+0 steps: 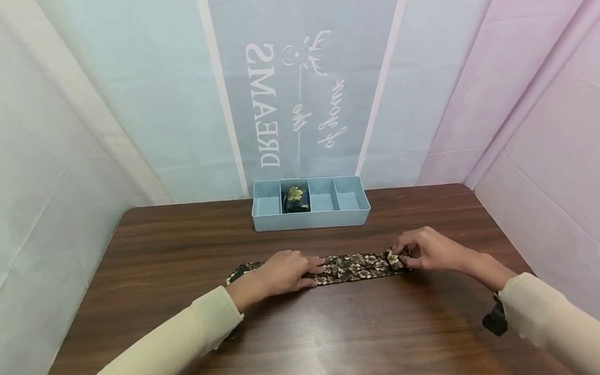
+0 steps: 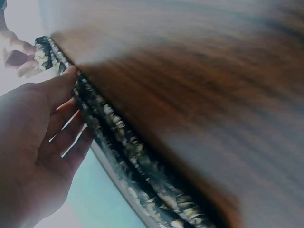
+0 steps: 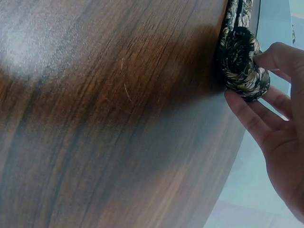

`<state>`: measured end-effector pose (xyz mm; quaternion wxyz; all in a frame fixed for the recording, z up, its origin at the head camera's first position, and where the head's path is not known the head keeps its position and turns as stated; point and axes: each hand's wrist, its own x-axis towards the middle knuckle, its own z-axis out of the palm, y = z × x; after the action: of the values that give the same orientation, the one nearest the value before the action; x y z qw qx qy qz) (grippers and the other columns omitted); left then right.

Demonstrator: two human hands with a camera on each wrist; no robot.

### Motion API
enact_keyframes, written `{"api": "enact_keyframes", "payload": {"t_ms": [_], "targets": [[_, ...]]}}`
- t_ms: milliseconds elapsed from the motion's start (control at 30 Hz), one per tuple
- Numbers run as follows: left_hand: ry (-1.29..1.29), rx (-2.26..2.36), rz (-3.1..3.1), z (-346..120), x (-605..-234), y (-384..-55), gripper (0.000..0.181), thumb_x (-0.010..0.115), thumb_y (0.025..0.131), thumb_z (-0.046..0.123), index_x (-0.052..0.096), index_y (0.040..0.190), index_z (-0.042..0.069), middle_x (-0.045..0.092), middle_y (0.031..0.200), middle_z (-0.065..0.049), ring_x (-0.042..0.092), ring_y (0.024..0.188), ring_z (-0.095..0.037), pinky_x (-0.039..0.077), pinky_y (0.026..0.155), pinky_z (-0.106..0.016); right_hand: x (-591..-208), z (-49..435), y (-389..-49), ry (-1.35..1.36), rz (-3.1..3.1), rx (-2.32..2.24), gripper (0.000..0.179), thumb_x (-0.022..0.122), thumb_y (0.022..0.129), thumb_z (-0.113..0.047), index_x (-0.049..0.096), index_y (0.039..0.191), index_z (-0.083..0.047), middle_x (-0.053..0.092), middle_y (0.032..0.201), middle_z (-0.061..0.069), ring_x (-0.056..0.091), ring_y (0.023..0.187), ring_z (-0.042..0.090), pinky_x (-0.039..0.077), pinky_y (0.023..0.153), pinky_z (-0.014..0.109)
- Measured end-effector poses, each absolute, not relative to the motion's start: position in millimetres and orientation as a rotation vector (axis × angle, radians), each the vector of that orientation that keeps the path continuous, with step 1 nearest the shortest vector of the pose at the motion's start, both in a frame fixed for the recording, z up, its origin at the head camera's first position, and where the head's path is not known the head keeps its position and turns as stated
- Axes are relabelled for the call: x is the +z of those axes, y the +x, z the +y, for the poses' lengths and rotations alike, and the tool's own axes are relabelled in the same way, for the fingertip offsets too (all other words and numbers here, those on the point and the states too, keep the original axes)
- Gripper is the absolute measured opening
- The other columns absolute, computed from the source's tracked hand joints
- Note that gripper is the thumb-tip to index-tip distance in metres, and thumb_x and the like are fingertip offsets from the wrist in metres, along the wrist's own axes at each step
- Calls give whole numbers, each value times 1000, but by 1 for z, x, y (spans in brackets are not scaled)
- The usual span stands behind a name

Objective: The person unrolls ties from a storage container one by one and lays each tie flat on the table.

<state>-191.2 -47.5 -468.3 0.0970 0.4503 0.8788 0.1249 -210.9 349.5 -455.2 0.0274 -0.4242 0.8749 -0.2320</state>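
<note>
A dark necktie (image 1: 357, 267) with pale flowers lies lengthwise across the table, its right end wound into a small roll (image 3: 241, 64). My right hand (image 1: 434, 251) pinches that roll between thumb and fingers; the right wrist view shows its spiral side. Farther left, my left hand (image 1: 285, 272) rests on the flat length, fingers extended over it and the thumb along the near edge. Part of the necktie is hidden under this hand, and its tapered left end (image 1: 238, 272) shows beyond the wrist.
Behind the necktie, a light blue divided box (image 1: 310, 220) stands at the table's back edge. One of its compartments holds a dark rolled item (image 1: 296, 200) with a yellow flower. The brown wooden table (image 1: 313, 341) is surrounded by pale cloth walls (image 1: 20, 176).
</note>
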Motion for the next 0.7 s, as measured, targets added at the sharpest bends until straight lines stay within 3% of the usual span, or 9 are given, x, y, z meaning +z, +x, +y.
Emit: {"api": "enact_keyframes", "payload": {"t_ms": [167,300,533,700], "targets": [[1403,354,2673,-38,-464,-192,36,69,105,35,75,133,13,69,141,-3,74,115,-25,63,93,-41,-453,346,-210,-1336,2700,-669,23,76,85,6,79,104,-7,77,103,7,63,69,6,54,56,22],[1439,386,2767,-27,-462,-194,31,69,105,33,79,125,12,73,134,-4,75,114,-24,64,90,-38,-451,344,-209,-1300,2710,-625,21,76,87,3,77,105,-8,76,104,5,61,69,3,53,57,21],[1424,460,2795,-6,-459,-196,42,73,102,34,71,138,13,66,145,-8,75,115,-25,64,88,-36,-450,341,-210,-1296,2757,-568,11,83,90,-11,76,99,-12,75,99,1,56,64,-2,49,55,19],[1430,439,2768,9,-461,-197,44,73,102,32,68,142,14,64,148,-6,74,115,-25,63,93,-34,-450,336,-212,-1300,2799,-518,14,88,89,-18,76,95,-15,75,95,-1,46,60,-7,44,52,19]]}}
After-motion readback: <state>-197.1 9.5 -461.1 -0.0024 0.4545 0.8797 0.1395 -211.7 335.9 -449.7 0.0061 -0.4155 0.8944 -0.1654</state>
